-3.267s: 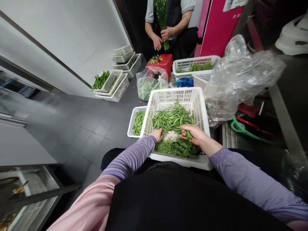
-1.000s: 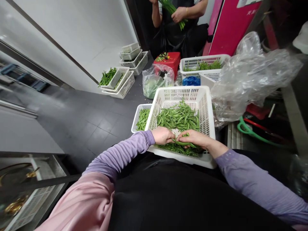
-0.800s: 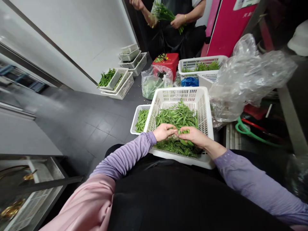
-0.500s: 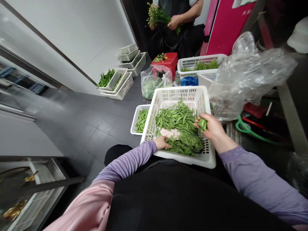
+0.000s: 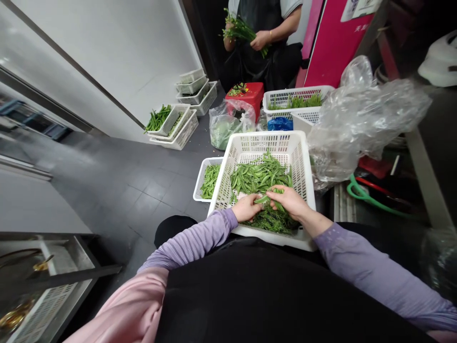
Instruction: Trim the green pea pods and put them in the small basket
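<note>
A large white plastic basket (image 5: pixel 303 157) sits in front of me, holding a heap of green pea pods (image 5: pixel 259 174). Nearer my body, a darker pile of thin trimmings (image 5: pixel 276 223) lies in the same basket. My left hand (image 5: pixel 247 207) pinches the tip of a pea pod (image 5: pixel 263 200) over these trimmings. Close beside it, my right hand (image 5: pixel 290 202) is closed around several pea pods, its fingertips meeting the left hand at that pod. A smaller white basket (image 5: pixel 196 190) of pea pods stands on the floor at the left, partly behind the large one.
Across from me a person (image 5: pixel 264 40) holds a bunch of green stems. A red stool (image 5: pixel 253 97), a plastic bag of greens (image 5: pixel 228 128) and another basket (image 5: pixel 266 102) stand beyond. Stacked baskets (image 5: pixel 187 136) are at the left; clear plastic (image 5: pixel 371 114) bulges at the right.
My right hand, with pea pods in it, has moved left and inward from the basket's right rim to meet my left hand. My left hand has risen slightly from the trimmings.
</note>
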Demonstrator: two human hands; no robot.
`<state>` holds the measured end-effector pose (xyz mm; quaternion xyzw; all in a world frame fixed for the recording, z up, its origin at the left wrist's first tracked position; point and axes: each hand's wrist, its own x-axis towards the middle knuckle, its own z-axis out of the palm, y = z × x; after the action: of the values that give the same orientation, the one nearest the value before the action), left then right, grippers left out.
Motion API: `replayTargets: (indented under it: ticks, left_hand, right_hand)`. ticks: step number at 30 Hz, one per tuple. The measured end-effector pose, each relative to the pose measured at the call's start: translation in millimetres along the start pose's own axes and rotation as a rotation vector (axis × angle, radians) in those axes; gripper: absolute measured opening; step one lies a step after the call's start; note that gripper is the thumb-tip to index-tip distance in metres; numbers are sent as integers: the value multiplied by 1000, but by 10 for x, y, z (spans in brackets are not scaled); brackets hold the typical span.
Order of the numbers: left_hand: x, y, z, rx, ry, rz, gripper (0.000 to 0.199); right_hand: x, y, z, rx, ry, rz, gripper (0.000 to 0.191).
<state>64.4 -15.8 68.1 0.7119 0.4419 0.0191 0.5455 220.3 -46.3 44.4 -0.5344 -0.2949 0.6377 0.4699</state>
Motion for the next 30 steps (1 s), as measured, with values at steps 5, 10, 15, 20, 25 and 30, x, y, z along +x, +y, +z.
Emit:
replayTargets:
  ticks: [5, 10, 15, 20, 25, 30]
  left_hand:
    - [-178, 77, -129, 603, 38, 376, 17]
    - [-210, 131, -71, 777, -93, 397, 12]
    - [-222, 149, 33, 775, -135, 361, 14]
    - [-128, 34, -130, 716, 132, 230, 18]
    - [-103, -84, -353, 718, 252, 174, 22]
    - [-251, 73, -204, 956, 258, 411, 36]
  right_hand:
    - [30, -42, -46, 36, -11, -1, 32]
    - [-13, 44, 31, -6, -28, -12, 30]
    - [-29, 75, 50, -87, -107, -19, 24]
    - [-34, 34, 12, -119, -234, 22, 26]
    - [-41, -37, -37, -68, -294, 111, 28]
    - [-38, -11, -41, -30, -307, 113, 30]
